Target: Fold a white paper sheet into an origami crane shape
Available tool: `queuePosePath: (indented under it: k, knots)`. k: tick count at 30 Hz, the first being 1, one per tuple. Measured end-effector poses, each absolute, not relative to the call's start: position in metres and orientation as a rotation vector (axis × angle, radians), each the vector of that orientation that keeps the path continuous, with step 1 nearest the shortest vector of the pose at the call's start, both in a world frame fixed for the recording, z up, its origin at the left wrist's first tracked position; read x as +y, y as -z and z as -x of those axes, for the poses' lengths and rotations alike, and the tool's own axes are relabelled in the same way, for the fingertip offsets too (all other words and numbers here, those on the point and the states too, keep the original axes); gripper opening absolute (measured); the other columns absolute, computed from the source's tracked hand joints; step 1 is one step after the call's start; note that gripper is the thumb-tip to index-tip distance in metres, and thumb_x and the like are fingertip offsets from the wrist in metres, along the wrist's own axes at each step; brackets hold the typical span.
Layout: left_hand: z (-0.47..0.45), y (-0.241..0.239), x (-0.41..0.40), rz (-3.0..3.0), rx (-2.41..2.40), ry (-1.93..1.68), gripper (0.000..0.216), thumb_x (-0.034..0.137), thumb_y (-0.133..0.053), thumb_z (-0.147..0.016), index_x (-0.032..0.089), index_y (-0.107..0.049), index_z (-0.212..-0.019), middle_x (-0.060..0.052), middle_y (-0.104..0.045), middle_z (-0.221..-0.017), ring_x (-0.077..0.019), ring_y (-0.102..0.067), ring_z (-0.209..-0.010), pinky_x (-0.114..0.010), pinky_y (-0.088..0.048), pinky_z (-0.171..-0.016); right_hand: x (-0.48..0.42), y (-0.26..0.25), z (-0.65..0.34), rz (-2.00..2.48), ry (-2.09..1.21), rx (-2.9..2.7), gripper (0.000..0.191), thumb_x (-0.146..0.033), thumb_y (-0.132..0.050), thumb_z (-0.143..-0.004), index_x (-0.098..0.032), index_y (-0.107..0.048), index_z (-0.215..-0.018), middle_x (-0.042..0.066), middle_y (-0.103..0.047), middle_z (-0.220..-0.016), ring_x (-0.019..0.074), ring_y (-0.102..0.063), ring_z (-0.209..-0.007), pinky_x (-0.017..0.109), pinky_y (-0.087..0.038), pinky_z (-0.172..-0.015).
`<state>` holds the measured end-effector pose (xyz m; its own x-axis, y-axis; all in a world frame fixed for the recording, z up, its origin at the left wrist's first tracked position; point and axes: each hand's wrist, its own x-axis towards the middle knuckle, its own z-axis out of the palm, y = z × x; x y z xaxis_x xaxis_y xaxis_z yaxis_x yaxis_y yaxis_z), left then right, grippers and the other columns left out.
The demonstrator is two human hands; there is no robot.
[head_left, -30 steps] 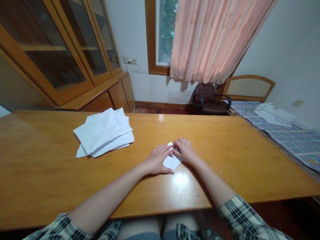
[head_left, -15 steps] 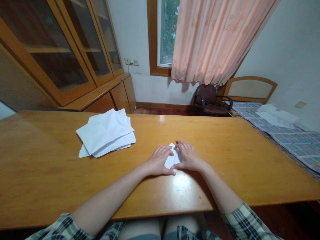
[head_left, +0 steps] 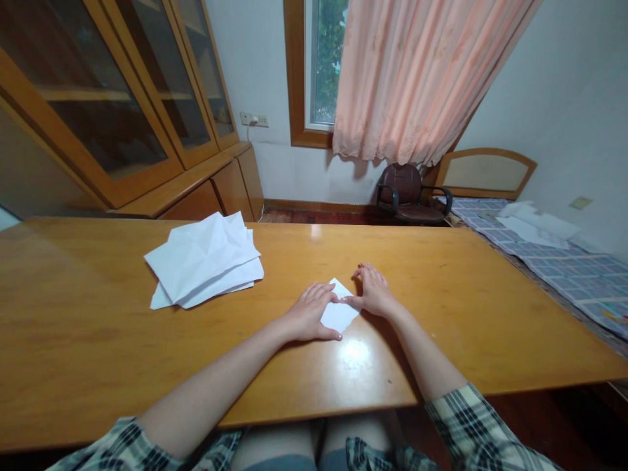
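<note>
A small folded white paper (head_left: 340, 316) lies on the wooden table in front of me, one corner pointing away. My left hand (head_left: 310, 315) lies over its left side, fingers stretched forward and thumb spread near the lower corner. From the right, my right hand (head_left: 375, 292) reaches its thumb across the middle of the paper, close to the left index fingertip. The other right fingers are apart and raised off the paper, beyond its right edge. Part of the paper is hidden beneath the left hand.
A stack of creased white sheets (head_left: 206, 258) lies to the left on the table (head_left: 112, 347). Behind the table are a glass-doored cabinet (head_left: 132, 111), a brown armchair (head_left: 405, 190) and a pink curtain (head_left: 402, 78). A bed (head_left: 534, 242) stands at the right.
My right hand has moved up and away from the paper's lower edge, its thumb now at the middle. More of the paper shows. The left hand has stayed nearly still.
</note>
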<state>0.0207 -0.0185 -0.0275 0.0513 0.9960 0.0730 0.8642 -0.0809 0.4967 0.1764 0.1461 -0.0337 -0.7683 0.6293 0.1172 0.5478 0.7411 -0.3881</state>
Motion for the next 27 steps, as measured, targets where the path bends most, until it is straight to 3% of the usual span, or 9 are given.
queuePosePath:
  k: [10,15,20,27]
  knots:
    - [-0.018,0.033,-0.018,-2.038,1.872,-0.602,0.075,0.061,-0.073,-0.058,0.021,-0.049,-0.117,-0.014,-0.033,-0.146,-0.0316,-0.026,-0.136,-0.049,-0.018,-0.112,0.160,0.040,-0.173,0.947,-0.432,-2.666,0.054,-0.063,-0.061,-0.070,-0.022,-0.049,-0.103,0.014,-0.041,-0.136,0.0312,-0.036,-0.127,0.050,-0.028,-0.099]
    - [-0.020,0.025,-0.022,-2.015,1.900,-0.513,0.090,0.065,-0.069,-0.061,0.019,-0.040,-0.133,-0.015,-0.024,-0.151,-0.0319,-0.021,-0.139,-0.048,-0.016,-0.113,0.159,0.039,-0.173,0.939,-0.432,-2.649,0.053,-0.061,-0.063,-0.069,-0.022,-0.049,-0.102,0.014,-0.042,-0.134,0.0304,-0.038,-0.125,0.049,-0.029,-0.099]
    - [-0.022,0.019,-0.028,-2.068,1.951,-0.398,0.090,0.071,-0.054,-0.071,0.021,-0.030,-0.142,-0.013,-0.017,-0.153,-0.0322,-0.010,-0.141,-0.051,-0.005,-0.113,0.157,0.037,-0.174,0.914,-0.447,-2.628,0.051,-0.058,-0.064,-0.070,-0.022,-0.049,-0.103,0.013,-0.043,-0.134,0.0309,-0.034,-0.129,0.052,-0.027,-0.101]
    - [-0.021,0.022,-0.028,-2.118,2.004,-0.352,0.096,0.077,-0.048,-0.069,0.022,-0.027,-0.144,-0.012,-0.020,-0.153,-0.0322,-0.009,-0.141,-0.051,0.001,-0.113,0.145,0.032,-0.174,0.854,-0.445,-2.624,0.049,-0.054,-0.063,-0.072,-0.023,-0.048,-0.107,0.015,-0.040,-0.138,0.0314,-0.026,-0.135,0.058,-0.018,-0.104]
